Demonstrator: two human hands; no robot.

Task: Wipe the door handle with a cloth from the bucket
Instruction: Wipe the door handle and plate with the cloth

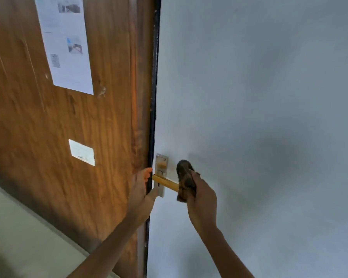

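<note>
A gold lever door handle (165, 182) sticks out from a silver plate (161, 163) on the pale door. My right hand (202, 199) grips a dark brown cloth (185, 179) wrapped around the handle's outer end. My left hand (142, 189) holds the door's edge beside the plate, with its fingers curled around the edge and its thumb on the plate's lower corner. The bucket is out of sight.
The pale door (259, 117) fills the right side. A wooden panel (78, 127) on the left carries a printed sheet (65, 43) and a small white card (81, 152). Light floor (18, 237) shows at the lower left.
</note>
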